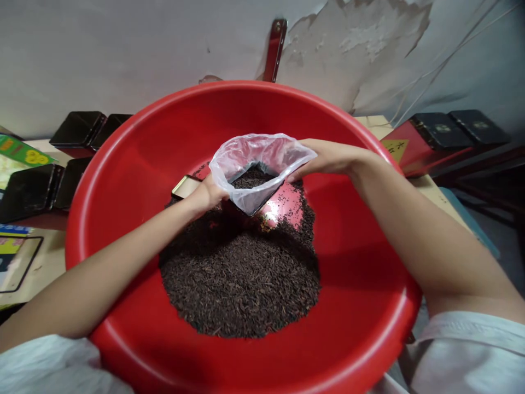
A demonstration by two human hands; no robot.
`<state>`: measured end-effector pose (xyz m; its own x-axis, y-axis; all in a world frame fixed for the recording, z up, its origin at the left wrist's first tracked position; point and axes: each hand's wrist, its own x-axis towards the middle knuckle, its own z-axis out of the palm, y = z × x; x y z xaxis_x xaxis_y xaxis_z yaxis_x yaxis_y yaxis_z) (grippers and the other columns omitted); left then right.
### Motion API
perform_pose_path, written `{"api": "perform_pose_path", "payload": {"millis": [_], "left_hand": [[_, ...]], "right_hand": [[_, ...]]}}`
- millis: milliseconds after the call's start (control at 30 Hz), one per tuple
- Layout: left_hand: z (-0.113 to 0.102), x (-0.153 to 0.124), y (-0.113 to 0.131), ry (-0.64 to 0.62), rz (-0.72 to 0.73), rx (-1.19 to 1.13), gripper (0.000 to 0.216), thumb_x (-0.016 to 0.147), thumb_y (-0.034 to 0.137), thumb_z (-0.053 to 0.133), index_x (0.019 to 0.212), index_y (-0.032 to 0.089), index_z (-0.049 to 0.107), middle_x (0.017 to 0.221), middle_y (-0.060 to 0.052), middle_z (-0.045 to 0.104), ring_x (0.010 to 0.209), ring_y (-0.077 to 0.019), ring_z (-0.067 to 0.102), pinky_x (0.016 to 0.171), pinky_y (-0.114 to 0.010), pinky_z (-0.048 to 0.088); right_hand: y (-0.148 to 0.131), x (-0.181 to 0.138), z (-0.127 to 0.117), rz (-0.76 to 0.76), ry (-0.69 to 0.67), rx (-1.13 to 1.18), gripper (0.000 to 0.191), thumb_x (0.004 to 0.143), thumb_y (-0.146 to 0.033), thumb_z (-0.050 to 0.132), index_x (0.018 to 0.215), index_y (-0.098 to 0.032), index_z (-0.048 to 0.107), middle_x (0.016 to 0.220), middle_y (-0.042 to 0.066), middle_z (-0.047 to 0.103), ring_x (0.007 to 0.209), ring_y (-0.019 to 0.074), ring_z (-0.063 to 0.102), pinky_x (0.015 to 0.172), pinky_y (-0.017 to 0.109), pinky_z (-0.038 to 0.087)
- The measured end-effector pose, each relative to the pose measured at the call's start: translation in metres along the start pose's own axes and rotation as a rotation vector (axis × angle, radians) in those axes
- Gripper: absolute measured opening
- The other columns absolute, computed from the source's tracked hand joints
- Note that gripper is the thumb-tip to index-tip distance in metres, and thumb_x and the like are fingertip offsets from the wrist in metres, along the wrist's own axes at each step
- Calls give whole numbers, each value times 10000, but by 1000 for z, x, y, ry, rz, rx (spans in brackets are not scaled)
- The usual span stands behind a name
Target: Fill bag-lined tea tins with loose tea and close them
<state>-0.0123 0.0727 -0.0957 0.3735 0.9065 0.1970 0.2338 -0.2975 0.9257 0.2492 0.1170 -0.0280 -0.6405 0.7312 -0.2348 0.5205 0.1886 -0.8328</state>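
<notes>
Across the middle of the view, a large red plastic basin (135,180) fills most of the frame, its rim running from nine o'clock round to three. Inside it, from the centre down toward six o'clock, lies a dark heap of loose tea leaves (240,279), spreading up to the far side of the basin floor. Just above centre, toward twelve o'clock, a thin clear plastic bag (262,156) stands open-mouthed over the heap, with some of the dark leaves already inside it. The left hand (207,194), coming in from eight o'clock, is closed around the bag's near-left edge at about ten o'clock of the bag. The right hand (324,158), reaching in from four o'clock, pinches the bag's rim at its two o'clock side, fingers closed on the plastic. A small gold-edged tin (185,186) lies just beside the left hand, at its ten o'clock, resting on the leaves. Beyond the basin, black tins (77,128) sit at ten o'clock and more black tins (459,128) at two o'clock, against a peeling wall (369,38).
</notes>
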Motion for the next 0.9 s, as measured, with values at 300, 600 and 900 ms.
{"api": "perform_pose_path", "payload": {"millis": [300, 600, 900], "left_hand": [[-30, 5, 14, -229, -146, -220, 287, 663, 368, 598, 865, 179, 675, 857, -97, 675, 930, -313, 641, 814, -479, 529], [-37, 13, 29, 105, -191, -172, 317, 749, 383, 617, 987, 175, 640, 902, -55, 637, 922, -248, 618, 875, -431, 483], [-16, 0, 56, 160, -178, -30, 304, 651, 140, 582, 945, 159, 657, 724, -3, 628, 649, -150, 578, 626, -294, 505]], "right_hand": [[-6, -6, 2, 0, -51, 106, 387, 560, -395, 795, 891, -246, 660, 1005, -11, 693, 1010, 208, 624, 938, 382, 488], [-21, -11, 6, -75, 117, 133, 342, 712, -492, 687, 816, -177, 606, 807, 0, 605, 811, 126, 569, 792, 281, 451], [-21, -1, 22, 52, 500, -125, 328, 697, -500, 688, 676, -191, 581, 651, 20, 546, 709, 171, 556, 665, 336, 484]]}}
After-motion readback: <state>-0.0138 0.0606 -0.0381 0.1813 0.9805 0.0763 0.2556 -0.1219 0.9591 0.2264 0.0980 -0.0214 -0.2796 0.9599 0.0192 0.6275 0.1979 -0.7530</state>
